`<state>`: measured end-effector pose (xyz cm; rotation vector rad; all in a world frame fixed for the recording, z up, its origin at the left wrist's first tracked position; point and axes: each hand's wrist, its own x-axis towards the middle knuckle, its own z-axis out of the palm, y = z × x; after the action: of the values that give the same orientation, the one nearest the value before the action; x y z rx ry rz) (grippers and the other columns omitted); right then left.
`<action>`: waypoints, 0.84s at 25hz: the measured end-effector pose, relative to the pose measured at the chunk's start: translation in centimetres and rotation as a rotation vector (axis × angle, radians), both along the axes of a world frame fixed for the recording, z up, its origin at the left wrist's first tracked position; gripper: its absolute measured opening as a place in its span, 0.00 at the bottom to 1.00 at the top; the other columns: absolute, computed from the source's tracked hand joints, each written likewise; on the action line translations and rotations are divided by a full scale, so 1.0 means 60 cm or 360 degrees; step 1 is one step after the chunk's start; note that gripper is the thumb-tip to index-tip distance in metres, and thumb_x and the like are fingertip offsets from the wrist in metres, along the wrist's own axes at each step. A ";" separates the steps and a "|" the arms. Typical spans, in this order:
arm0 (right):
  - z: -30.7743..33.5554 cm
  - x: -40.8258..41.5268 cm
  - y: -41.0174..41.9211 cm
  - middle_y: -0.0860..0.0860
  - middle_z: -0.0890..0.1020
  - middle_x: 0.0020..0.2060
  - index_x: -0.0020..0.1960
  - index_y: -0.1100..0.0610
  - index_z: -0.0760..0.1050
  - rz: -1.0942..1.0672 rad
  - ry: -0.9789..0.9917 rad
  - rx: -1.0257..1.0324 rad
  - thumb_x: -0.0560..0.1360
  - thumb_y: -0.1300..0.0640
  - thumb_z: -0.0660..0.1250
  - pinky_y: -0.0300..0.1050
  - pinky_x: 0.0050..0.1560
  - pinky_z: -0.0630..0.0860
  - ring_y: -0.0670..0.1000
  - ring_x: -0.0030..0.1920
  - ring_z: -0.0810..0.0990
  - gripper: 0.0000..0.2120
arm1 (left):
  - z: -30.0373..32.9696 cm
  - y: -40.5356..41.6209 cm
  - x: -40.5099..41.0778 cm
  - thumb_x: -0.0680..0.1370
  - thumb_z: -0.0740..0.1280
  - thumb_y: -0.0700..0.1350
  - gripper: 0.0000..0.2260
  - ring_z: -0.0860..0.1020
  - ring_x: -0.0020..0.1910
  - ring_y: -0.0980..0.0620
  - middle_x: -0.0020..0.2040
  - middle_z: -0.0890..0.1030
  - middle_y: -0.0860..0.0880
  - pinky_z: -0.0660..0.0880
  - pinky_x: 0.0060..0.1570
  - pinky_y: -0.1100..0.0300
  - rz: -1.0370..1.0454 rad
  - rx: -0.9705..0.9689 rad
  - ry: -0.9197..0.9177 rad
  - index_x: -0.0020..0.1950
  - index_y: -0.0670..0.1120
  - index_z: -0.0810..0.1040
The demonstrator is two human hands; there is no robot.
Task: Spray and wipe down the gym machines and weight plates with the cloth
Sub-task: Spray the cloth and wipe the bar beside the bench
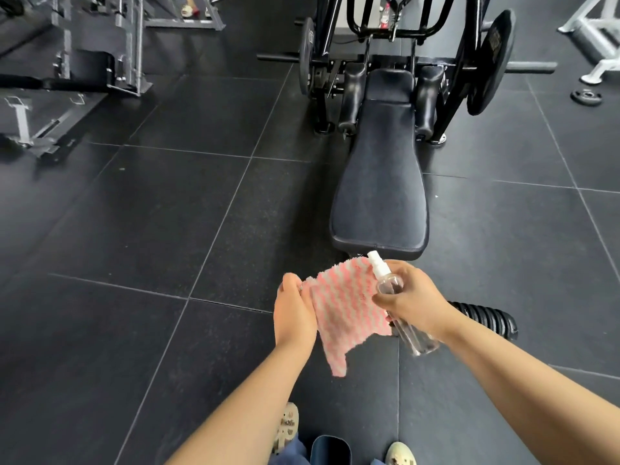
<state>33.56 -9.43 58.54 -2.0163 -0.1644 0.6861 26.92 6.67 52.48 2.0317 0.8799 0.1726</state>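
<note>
before the bench (380, 182), left hand (293, 313) holds cloth (344, 312); right hand (411, 302) grips bottle (392, 290)

Head view, downward – forward, near hands (295, 317)

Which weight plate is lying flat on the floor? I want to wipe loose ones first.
The small plate at the far right lies flat on the floor; the two larger plates stand upright, mounted on the machine.
</note>
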 end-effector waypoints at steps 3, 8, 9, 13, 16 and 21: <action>-0.034 0.014 0.012 0.51 0.78 0.54 0.46 0.56 0.78 -0.0180 -0.0181 -0.0213 0.68 0.64 0.70 0.50 0.51 0.78 0.49 0.46 0.79 0.08 | 0.017 0.020 0.044 0.80 0.60 0.38 0.16 0.70 0.63 0.52 0.73 0.59 0.49 0.71 0.58 0.58 -0.0378 0.0210 0.0012 0.66 0.51 0.66; -0.070 0.016 -0.002 0.52 0.76 0.41 0.41 0.60 0.69 -0.0385 -0.0269 -0.0453 0.69 0.66 0.64 0.36 0.35 0.65 0.54 0.44 0.74 0.04 | -0.033 -0.011 0.025 0.77 0.66 0.47 0.35 0.48 0.76 0.46 0.75 0.32 0.52 0.60 0.71 0.44 -0.1176 0.0663 0.0368 0.77 0.54 0.47; -0.075 0.011 -0.006 0.50 0.75 0.36 0.43 0.59 0.69 -0.0357 -0.0230 -0.0472 0.69 0.65 0.64 0.35 0.34 0.66 0.53 0.39 0.72 0.05 | -0.047 -0.017 0.016 0.77 0.66 0.51 0.36 0.44 0.76 0.44 0.76 0.36 0.49 0.53 0.73 0.45 -0.1366 0.0832 0.0411 0.77 0.53 0.46; -0.112 0.003 -0.018 0.47 0.72 0.28 0.42 0.58 0.66 -0.0167 -0.0286 -0.0616 0.69 0.62 0.66 0.44 0.68 0.55 0.49 0.31 0.71 0.08 | -0.084 -0.040 0.053 0.73 0.66 0.61 0.37 0.54 0.74 0.39 0.75 0.59 0.45 0.52 0.70 0.44 -0.1662 0.1378 0.0552 0.76 0.50 0.53; -0.131 0.004 -0.026 0.49 0.74 0.28 0.43 0.61 0.69 -0.0178 -0.0246 -0.0633 0.69 0.62 0.67 0.47 0.72 0.49 0.50 0.32 0.73 0.07 | -0.088 -0.048 0.102 0.70 0.68 0.59 0.24 0.74 0.57 0.46 0.57 0.75 0.49 0.66 0.52 0.53 -0.1727 0.1450 0.0523 0.61 0.48 0.68; -0.132 0.011 -0.048 0.53 0.81 0.41 0.48 0.55 0.74 -0.0403 -0.0080 -0.0263 0.70 0.62 0.66 0.49 0.58 0.70 0.53 0.42 0.77 0.08 | -0.057 -0.032 0.175 0.63 0.71 0.65 0.21 0.77 0.43 0.53 0.45 0.78 0.56 0.71 0.39 0.58 -0.2135 0.0721 0.1085 0.48 0.55 0.71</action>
<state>34.21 -12.33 50.65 -2.1654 0.1211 0.5020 37.45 4.76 49.09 2.7087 -0.3643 -1.1908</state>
